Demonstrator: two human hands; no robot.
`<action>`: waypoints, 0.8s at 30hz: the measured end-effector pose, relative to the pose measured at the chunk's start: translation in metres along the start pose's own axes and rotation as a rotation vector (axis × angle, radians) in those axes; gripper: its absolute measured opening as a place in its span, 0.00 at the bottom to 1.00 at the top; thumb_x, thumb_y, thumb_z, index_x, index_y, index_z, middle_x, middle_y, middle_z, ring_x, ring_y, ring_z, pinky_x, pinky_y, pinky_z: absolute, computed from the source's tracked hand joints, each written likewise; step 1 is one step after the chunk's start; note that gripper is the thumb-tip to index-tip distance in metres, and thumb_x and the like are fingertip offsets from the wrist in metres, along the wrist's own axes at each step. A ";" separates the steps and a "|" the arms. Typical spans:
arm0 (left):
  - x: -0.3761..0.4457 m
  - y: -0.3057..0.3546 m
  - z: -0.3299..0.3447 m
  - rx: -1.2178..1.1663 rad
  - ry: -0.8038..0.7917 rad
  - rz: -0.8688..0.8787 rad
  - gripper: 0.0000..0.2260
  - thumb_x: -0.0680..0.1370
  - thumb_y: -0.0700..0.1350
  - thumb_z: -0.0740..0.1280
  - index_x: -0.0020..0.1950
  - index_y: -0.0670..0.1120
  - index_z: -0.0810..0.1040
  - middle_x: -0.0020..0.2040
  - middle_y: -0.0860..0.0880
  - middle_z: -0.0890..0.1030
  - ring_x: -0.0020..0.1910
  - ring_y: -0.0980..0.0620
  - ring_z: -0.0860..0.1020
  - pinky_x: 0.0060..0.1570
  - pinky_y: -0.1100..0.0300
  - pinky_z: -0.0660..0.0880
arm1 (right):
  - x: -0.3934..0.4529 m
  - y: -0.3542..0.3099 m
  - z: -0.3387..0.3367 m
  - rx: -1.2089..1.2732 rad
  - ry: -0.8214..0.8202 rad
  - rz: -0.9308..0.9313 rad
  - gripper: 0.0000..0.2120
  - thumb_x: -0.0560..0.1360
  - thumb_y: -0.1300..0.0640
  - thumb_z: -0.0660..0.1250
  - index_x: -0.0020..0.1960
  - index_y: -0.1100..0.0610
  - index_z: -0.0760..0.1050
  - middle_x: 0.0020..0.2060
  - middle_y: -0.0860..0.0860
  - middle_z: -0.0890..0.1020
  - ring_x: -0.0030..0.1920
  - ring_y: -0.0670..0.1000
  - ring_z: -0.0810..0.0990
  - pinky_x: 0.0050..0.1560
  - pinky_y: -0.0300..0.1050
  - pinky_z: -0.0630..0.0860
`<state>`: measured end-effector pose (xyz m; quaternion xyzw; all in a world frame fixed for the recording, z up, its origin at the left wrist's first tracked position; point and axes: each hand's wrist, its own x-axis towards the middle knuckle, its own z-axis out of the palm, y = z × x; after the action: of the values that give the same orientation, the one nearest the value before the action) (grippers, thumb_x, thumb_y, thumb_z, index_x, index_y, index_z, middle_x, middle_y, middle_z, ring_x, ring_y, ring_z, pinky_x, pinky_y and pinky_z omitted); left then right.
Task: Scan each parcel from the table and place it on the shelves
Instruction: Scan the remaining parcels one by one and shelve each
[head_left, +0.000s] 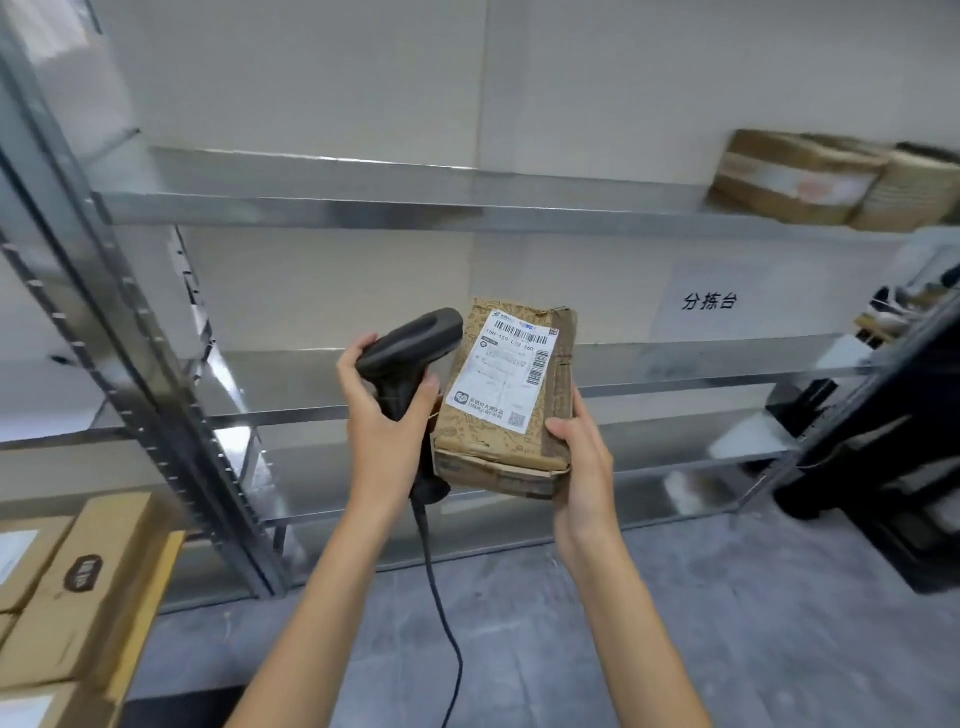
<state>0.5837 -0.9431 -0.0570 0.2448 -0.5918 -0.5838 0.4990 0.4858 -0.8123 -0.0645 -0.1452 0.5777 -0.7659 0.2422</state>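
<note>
scanner risk: I'm gripping the scanner (410, 358) by its handle in my left hand (387, 415), its head pointing away over the parcel's top-left corner, not down at the barcode. I judge a misread or no read is likely unless I'm tilting the head onto the label.
cable risk: the scanner cable (441, 613) is hanging down left of the parcel, between my forearms. I judge it could be snagging or tugging the scanner if I'm reaching far toward the shelves.
parcel risk: I'm holding the parcel (506, 400) one-handed, from its lower right edge only. Its bottom flap is looking crushed and loose. I judge it could be slipping or tipping left out of the grip.
left hand: sitting just left of the parcel, fingers and thumb curling round the scanner handle, holding nothing else. The scanner body looks to be touching the parcel's left side; I can't tell for certain.
parcel: in the air between both hands, label (511, 369) facing me, tilted, in front of the shelves (322, 208), not yet resting on any.
right hand: my right hand (582, 457) is at the parcel's lower right, thumb pressing on the front face, fingers wrapping behind, out of sight.
shelved boxes: cardboard boxes (810, 179) sitting up and right of the parcel on the upper shelf, well apart.
</note>
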 end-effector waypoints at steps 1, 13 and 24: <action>-0.001 0.000 0.018 -0.009 -0.022 0.011 0.27 0.79 0.38 0.72 0.68 0.61 0.64 0.65 0.53 0.76 0.62 0.57 0.78 0.62 0.66 0.73 | 0.006 -0.007 -0.015 0.002 0.013 -0.011 0.29 0.70 0.53 0.65 0.71 0.44 0.74 0.59 0.48 0.84 0.60 0.52 0.83 0.60 0.54 0.79; -0.001 -0.004 0.196 -0.136 -0.158 0.107 0.28 0.79 0.36 0.71 0.66 0.63 0.64 0.63 0.58 0.75 0.63 0.53 0.79 0.58 0.69 0.74 | 0.084 -0.081 -0.153 0.020 0.037 -0.102 0.25 0.74 0.51 0.65 0.71 0.47 0.73 0.59 0.51 0.85 0.60 0.55 0.83 0.53 0.50 0.80; 0.028 -0.004 0.294 -0.190 -0.152 0.199 0.27 0.78 0.36 0.72 0.68 0.59 0.65 0.59 0.63 0.76 0.61 0.53 0.80 0.63 0.62 0.74 | 0.152 -0.149 -0.219 -0.162 -0.210 -0.174 0.36 0.71 0.48 0.71 0.77 0.45 0.63 0.65 0.49 0.81 0.63 0.52 0.81 0.61 0.52 0.78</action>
<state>0.3144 -0.8374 0.0006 0.0917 -0.5914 -0.6015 0.5292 0.2181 -0.6839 0.0055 -0.2931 0.5943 -0.7154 0.2216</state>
